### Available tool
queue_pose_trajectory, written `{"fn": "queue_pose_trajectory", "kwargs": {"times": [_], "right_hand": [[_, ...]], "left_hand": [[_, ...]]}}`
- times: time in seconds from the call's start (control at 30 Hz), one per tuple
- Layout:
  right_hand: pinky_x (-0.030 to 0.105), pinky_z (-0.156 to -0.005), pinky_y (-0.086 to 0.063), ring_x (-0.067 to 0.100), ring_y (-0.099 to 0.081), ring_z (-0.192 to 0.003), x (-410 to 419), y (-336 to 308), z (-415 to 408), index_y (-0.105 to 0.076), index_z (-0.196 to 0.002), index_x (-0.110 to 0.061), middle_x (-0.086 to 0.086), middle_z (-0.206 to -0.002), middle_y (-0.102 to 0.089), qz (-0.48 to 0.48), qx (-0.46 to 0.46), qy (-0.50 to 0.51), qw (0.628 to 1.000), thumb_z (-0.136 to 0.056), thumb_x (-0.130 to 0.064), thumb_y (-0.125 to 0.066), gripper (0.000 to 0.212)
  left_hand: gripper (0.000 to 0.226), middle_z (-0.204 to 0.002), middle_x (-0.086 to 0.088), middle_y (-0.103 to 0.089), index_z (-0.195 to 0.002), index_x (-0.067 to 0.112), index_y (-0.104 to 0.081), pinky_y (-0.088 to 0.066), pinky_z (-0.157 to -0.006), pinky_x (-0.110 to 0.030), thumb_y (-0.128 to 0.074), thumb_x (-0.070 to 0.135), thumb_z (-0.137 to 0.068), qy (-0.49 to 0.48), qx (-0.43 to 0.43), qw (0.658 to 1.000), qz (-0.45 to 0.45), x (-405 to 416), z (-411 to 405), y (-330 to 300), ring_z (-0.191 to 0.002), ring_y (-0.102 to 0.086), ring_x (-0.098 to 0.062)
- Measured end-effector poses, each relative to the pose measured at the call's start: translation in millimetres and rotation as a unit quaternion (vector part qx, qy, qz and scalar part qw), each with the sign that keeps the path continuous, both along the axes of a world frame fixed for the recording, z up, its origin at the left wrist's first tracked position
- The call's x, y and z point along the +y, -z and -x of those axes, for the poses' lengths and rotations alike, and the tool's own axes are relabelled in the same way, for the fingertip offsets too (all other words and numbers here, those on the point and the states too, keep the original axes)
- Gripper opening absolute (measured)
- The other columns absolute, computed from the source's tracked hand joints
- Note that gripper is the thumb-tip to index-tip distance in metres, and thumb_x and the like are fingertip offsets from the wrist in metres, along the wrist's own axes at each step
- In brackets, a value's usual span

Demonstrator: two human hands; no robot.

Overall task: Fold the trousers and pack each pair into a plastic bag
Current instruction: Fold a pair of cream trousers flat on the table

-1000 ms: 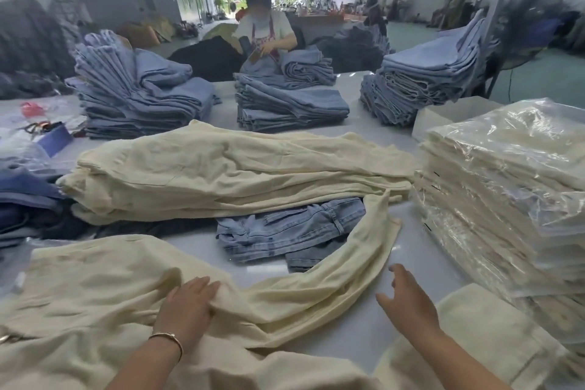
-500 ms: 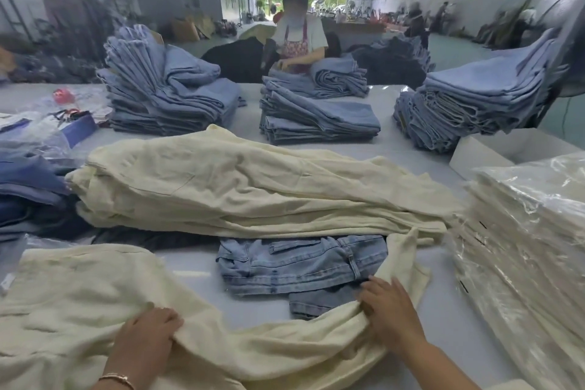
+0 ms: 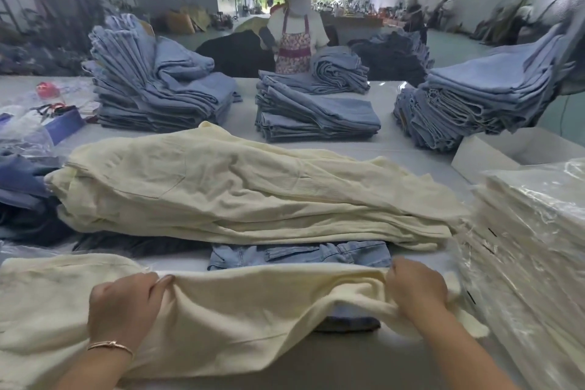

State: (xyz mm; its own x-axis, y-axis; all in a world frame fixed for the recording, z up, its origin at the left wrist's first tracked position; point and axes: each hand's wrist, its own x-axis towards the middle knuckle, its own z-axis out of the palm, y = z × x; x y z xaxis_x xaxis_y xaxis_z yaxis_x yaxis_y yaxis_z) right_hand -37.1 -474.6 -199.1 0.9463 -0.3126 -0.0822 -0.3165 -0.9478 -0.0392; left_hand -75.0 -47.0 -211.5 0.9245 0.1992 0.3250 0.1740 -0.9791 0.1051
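One pair of cream trousers [image 3: 237,320] is in work, spread across the near edge of the worktop [image 3: 411,142] with its far fold lifted over a small pair of denim shorts [image 3: 300,255] lying just behind and partly beneath it. Left hand [image 3: 123,307] grips the raised cloth edge near the left, fingers curled over the fold; right hand [image 3: 414,290] pinches a bunched part of the same garment near the right, fingers closed round the fabric. Judging by that, this pair is in its early folding, not yet squared up and with no bag opened for it. Behind it lies a loose heap of cream trousers [image 3: 247,193], unfolded and unbagged, so a good share of the job seems left. To the right stands a tall stack of bagged cream pairs [image 3: 531,247], folded and sealed in clear plastic, which looks like the finished part. Farther off sit three stacks of blue jeans [image 3: 158,95], a white box [image 3: 512,149] at far right, and another person [image 3: 297,38] in an apron at the far side.
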Motion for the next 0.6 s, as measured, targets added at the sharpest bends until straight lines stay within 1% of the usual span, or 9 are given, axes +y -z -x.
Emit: {"fn": "queue_pose_trajectory", "kwargs": {"times": [0.07,0.13,0.17,0.27,0.33,0.43,0.5,0.53,0.6], "right_hand": [[0.042,-0.096,-0.031,0.02,-0.047,-0.122,-5.0,-5.7,-13.8,-0.049,-0.122,-0.028,-0.001,-0.131,-0.053,0.037,-0.042,-0.001,0.998,-0.1,-0.03,-0.029,0.03],[0.047,-0.112,-0.013,0.02,-0.029,-0.138,-9.2,-2.2,-20.6,-0.035,-0.141,-0.031,-0.002,-0.148,-0.035,0.003,-0.062,-0.024,0.998,-0.101,-0.046,-0.028,0.044],[0.045,-0.114,-0.011,0.019,-0.025,-0.141,-8.3,2.5,-20.5,-0.031,-0.145,-0.032,-0.003,-0.152,-0.03,-0.009,-0.054,-0.07,0.996,-0.098,-0.054,-0.032,0.051],[0.037,-0.096,-0.038,0.022,-0.043,-0.128,2.0,30.7,-7.3,-0.041,-0.135,-0.036,-0.006,-0.134,-0.046,-0.023,0.008,-0.199,0.98,-0.09,-0.056,-0.048,0.05],[0.032,-0.078,-0.042,0.021,-0.05,-0.116,5.1,47.3,2.4,-0.043,-0.129,-0.035,-0.006,-0.126,-0.049,-0.056,0.029,-0.194,0.979,-0.09,-0.04,-0.05,0.04],[0.03,-0.068,-0.04,0.02,-0.059,-0.1,3.4,51.6,6.6,-0.055,-0.113,-0.032,-0.008,-0.111,-0.063,-0.144,-0.017,-0.123,0.982,-0.091,-0.027,-0.047,0.023],[0.031,-0.069,-0.043,0.017,-0.059,-0.089,1.3,45.1,3.2,-0.062,-0.095,-0.028,-0.008,-0.093,-0.067,-0.208,-0.029,-0.088,0.974,-0.092,-0.028,-0.047,0.016],[0.031,-0.068,-0.042,0.016,-0.058,-0.085,-0.4,38.9,-0.3,-0.063,-0.083,-0.027,-0.009,-0.084,-0.066,-0.24,-0.014,-0.079,0.968,-0.093,-0.031,-0.046,0.02],[0.03,-0.065,-0.04,0.014,-0.056,-0.08,-7.4,25.7,-8.7,-0.057,-0.069,-0.025,-0.012,-0.073,-0.06,-0.253,0.034,-0.08,0.964,-0.094,-0.039,-0.046,0.031]], "left_hand": [[0.014,-0.076,-0.013,-0.062,-0.078,0.013,-0.073,-0.041,-0.069,-0.046,-0.075,0.027,-0.078,-0.044,-0.035,0.998,0.006,-5.0,-11.5,-5.3,-0.078,-0.059,-0.037],[0.032,-0.095,-0.018,-0.061,-0.103,0.01,-0.069,-0.043,-0.075,-0.053,-0.075,0.023,-0.075,-0.054,-0.069,0.996,0.025,-13.9,-15.8,-2.5,-0.091,-0.052,-0.041],[0.031,-0.094,-0.017,-0.061,-0.105,0.013,-0.065,-0.044,-0.073,-0.053,-0.066,0.026,-0.077,-0.014,-0.089,0.995,0.034,-22.2,-13.0,-1.3,-0.089,-0.053,-0.041],[0.016,-0.068,0.001,-0.061,-0.078,0.029,-0.058,-0.05,-0.069,-0.049,-0.044,0.037,-0.081,0.183,-0.095,0.977,0.063,-54.5,2.7,20.6,-0.07,-0.059,-0.029],[0.031,-0.073,0.017,-0.053,-0.073,0.034,-0.058,-0.041,-0.075,-0.027,-0.037,0.054,-0.085,0.273,0.013,0.962,0.031,-73.5,16.9,39.3,-0.074,-0.049,-0.006],[0.026,-0.095,0.018,-0.052,-0.097,0.039,-0.055,-0.038,-0.075,-0.023,-0.029,0.035,-0.096,0.319,0.027,0.947,0.028,-94.0,32.8,57.0,-0.082,-0.048,-0.001],[0.041,-0.088,0.014,-0.063,-0.085,0.039,-0.065,-0.039,-0.073,-0.024,-0.028,0.023,-0.096,0.339,0.053,0.938,0.047,-106.4,37.2,58.9,-0.071,-0.059,-0.008],[0.036,-0.083,0.017,-0.059,-0.073,0.038,-0.062,-0.039,-0.069,-0.022,-0.034,0.026,-0.092,0.334,0.087,0.937,0.06,-107.7,35.7,53.6,-0.063,-0.057,-0.005],[0.022,-0.077,0.015,-0.045,-0.072,0.025,-0.043,-0.038,-0.071,-0.017,-0.034,0.042,-0.083,0.319,0.139,0.934,0.078,-109.5,19.1,50.6,-0.062,-0.046,0.007]]}}
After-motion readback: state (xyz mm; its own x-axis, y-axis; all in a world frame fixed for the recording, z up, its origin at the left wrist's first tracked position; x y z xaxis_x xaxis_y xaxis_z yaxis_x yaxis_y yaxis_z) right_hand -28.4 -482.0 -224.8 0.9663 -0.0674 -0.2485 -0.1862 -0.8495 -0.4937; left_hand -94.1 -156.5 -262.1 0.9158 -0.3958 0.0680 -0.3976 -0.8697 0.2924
